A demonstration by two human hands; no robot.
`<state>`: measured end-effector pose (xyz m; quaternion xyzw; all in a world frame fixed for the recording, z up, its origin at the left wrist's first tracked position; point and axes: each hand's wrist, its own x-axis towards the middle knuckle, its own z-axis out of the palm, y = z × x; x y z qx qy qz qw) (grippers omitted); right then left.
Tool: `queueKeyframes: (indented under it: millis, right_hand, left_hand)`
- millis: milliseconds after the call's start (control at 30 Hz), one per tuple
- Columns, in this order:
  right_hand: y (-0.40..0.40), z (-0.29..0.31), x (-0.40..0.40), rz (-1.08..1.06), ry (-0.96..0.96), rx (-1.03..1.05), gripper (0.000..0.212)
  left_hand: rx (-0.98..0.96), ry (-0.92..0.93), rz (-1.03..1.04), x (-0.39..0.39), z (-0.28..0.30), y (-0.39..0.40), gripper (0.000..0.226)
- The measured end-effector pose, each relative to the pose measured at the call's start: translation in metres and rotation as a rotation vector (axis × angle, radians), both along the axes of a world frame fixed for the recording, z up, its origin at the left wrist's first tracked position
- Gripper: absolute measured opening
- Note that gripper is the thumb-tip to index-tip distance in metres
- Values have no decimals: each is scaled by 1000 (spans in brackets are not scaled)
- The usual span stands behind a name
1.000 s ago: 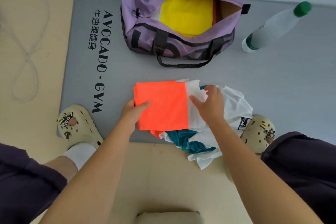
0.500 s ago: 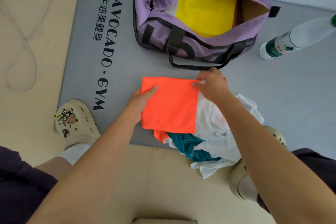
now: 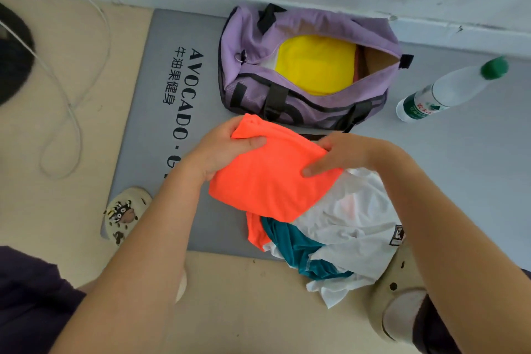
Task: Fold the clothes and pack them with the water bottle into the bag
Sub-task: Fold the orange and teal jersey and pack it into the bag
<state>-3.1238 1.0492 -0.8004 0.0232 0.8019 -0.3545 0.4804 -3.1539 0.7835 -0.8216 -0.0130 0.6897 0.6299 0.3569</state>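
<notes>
On the grey mat, both hands, left and right, grip clamped on the folded orange shirt, hold it above the unfolded clothes, just before the open purple bag; water bottle stands right of it.

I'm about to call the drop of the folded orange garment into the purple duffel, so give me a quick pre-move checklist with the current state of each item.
1. Both hands grip the folded orange garment: ok. The left hand pinches its far left corner, the right hand its right edge.
2. Fold is tidy: not ok. The far corner is bunched in the left hand.
3. Purple duffel bag is unzipped: ok.
4. Room inside: cannot tell. A folded yellow garment fills most of the opening.
5. Path to the bag is free: ok. The clear plastic water bottle with green cap stands off to the bag's right.
6. Clothes remaining: not ok. The white and teal clothes are still unfolded on the grey mat.
</notes>
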Motion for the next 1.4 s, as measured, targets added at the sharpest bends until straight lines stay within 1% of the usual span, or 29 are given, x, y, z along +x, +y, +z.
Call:
queueKeyframes:
  millis: [33,67,100,167,200,233,300,367,467,567,600,667,733,800,900,967,1067,1167,1233,1267,1333,1400]
  right_hand:
    - [8,0,6,-37,-15,2,33]
    - [14,-1,14,-101,-28,-41,31]
    - [18,-3,21,-209,-46,-140,33]
    - [24,-5,30,-546,-135,-427,45]
    - [26,-3,30,-714,-179,-559,48]
    - [28,2,27,-839,-189,-650,49]
    - [35,15,11,-974,-138,-730,51]
    - [44,30,-13,-1032,-63,-748,53]
    - [55,50,-50,-1037,120,-691,47]
    - [65,63,-86,-1024,340,-684,24]
    - [69,65,-97,-1015,402,-680,19]
    - [74,62,-116,-1021,480,-623,18]
    - [79,48,-131,-1010,494,-520,19]
    - [82,29,-140,-960,456,-385,19]
    - [78,0,-146,-852,388,-199,14]
    - [75,-17,-152,-841,428,-147,12]
    - [73,-32,-163,-851,568,-91,25]
    - [76,-41,-169,-773,597,94,31]
    - [77,-44,-171,-722,604,222,33]
    - [76,-44,-173,-691,631,250,35]
    - [76,-41,-177,-590,720,261,47]
    - [75,-33,-179,-477,806,296,64]
  left_hand:
    - [-19,0,32,0,-2,-2,21]
    - [-29,-3,48,1,-3,-3,20]
    - [-36,-6,61,1,-3,-2,19]
    - [-22,-11,109,-3,2,5,16]
    - [-4,-14,141,-9,7,10,16]
    - [14,-9,170,-17,13,17,15]
    - [38,30,207,-38,29,32,14]
    - [62,91,214,-65,46,48,15]
    - [84,189,246,-105,66,70,18]
    - [123,257,311,-144,74,87,26]
    - [135,278,322,-155,73,92,27]
    - [128,300,321,-172,65,100,27]
    - [48,300,284,-181,45,104,24]
    - [-81,289,222,-184,19,105,23]
    - [-239,264,150,-184,-16,103,34]
    - [-296,277,173,-185,-31,103,35]
    - [-309,337,215,-192,-39,104,29]
    - [-416,482,94,-197,-42,103,31]
    - [-508,586,9,-196,-44,101,39]
    - [-547,624,-35,-196,-44,101,45]
    - [-629,715,-134,-196,-38,100,62]
    - [-716,858,-205,-197,-28,100,75]
